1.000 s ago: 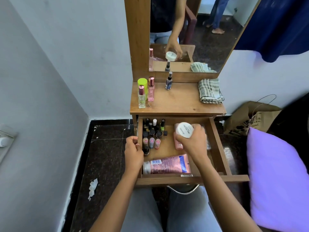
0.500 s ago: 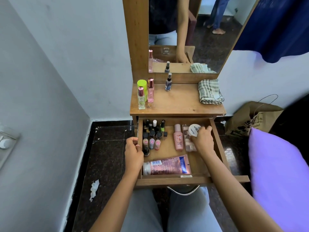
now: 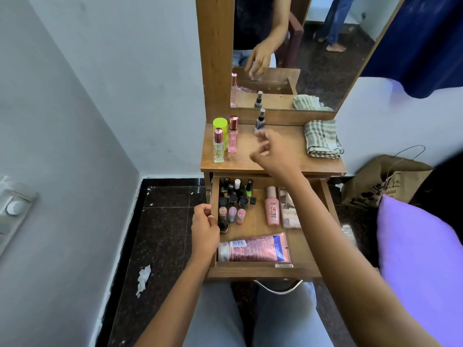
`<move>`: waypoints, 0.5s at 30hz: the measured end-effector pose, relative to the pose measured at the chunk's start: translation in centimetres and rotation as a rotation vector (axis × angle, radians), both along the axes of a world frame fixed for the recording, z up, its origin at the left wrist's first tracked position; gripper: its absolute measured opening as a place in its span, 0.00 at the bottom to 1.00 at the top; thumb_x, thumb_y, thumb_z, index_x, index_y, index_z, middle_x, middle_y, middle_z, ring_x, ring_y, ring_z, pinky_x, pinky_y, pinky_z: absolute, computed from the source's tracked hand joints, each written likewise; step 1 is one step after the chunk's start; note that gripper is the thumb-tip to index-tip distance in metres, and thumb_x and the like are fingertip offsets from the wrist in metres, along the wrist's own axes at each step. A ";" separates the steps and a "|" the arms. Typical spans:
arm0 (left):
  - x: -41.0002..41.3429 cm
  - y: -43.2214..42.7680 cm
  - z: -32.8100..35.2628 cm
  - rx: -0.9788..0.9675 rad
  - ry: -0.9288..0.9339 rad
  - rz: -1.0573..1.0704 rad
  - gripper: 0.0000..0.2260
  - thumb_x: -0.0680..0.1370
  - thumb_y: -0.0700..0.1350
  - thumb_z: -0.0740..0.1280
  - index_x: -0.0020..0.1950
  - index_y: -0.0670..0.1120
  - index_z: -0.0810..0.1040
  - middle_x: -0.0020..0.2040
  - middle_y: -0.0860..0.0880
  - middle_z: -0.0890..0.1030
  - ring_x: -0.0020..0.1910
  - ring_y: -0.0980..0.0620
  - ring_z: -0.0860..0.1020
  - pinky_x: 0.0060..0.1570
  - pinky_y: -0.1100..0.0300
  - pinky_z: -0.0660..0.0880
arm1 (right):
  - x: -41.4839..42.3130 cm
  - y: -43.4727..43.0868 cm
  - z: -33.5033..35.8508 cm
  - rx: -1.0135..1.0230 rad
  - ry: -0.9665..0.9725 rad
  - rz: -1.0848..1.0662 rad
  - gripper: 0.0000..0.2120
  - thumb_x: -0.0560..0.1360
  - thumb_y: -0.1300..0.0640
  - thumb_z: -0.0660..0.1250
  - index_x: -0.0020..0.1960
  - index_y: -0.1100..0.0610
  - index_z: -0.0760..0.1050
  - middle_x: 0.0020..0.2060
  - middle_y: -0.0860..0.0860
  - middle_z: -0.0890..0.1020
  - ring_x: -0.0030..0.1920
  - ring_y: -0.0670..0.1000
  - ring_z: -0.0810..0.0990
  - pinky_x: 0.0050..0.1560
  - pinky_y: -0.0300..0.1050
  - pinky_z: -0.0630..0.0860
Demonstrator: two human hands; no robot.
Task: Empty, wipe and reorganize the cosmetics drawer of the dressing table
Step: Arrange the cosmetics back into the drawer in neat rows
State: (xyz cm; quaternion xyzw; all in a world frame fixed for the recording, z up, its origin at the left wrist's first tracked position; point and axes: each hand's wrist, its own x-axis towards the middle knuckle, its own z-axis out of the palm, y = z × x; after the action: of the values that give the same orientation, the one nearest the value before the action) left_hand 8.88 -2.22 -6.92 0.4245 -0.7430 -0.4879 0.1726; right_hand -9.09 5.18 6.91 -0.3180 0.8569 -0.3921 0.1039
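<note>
My left hand (image 3: 204,229) grips the left wall of the open drawer (image 3: 263,272). My right hand (image 3: 275,154) hovers over the middle of the tabletop (image 3: 323,165), fingers half curled and blurred, so I cannot tell whether they pinch anything. The drawer is not yet emptied: small bottles (image 3: 235,196) crowd its back left corner and 1 pink tube (image 3: 253,247) lies along its front edge. My fingertips are just beside the spray bottle (image 3: 260,120), so a careless sweep could topple it.

"basket" on brown paper bag (image 3: 375,182)
</note>
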 end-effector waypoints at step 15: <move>-0.1 -0.2 -0.6 -0.002 0.008 -0.003 0.12 0.79 0.35 0.58 0.60 0.48 0.68 0.57 0.47 0.75 0.55 0.51 0.75 0.49 0.61 0.73 | -4.1 -6.9 -2.6 0.001 0.028 0.094 0.15 0.71 0.61 0.71 0.55 0.57 0.72 0.45 0.49 0.78 0.45 0.49 0.75 0.49 0.48 0.74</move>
State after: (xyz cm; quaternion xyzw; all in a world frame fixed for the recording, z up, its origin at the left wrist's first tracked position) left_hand 8.79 -2.42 -7.50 0.4214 -0.7434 -0.4890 0.1754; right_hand -13.16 -1.68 4.26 -0.3633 0.8427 -0.3818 0.1101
